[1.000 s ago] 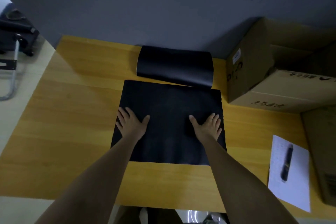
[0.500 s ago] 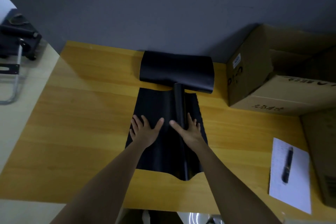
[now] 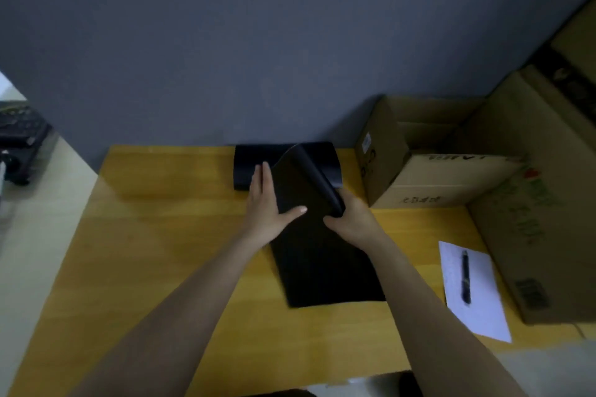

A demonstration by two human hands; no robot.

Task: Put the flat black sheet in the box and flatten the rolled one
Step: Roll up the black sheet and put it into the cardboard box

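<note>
A black sheet (image 3: pixel 322 261) is lifted off the wooden table (image 3: pixel 161 235), bent into a loose fold and tilted. My left hand (image 3: pixel 266 203) grips its left side, thumb on the front face. My right hand (image 3: pixel 351 219) clasps its curled right edge. Behind it, against the wall, lies the rolled black sheet (image 3: pixel 251 158), partly hidden by the held one. An open cardboard box (image 3: pixel 419 177) stands to the right of both sheets.
A bigger cardboard box (image 3: pixel 532 219) fills the right edge of the table. In front of it lies a white paper (image 3: pixel 477 300) with a dark pen (image 3: pixel 465 277) on it. Dark equipment (image 3: pixel 19 138) sits on a pale surface at the left. A grey wall backs the table.
The sheet lay flat under both palms, then my hands pushed its sides together and lifted it. It is now held folded and higher. The view has tilted up.
</note>
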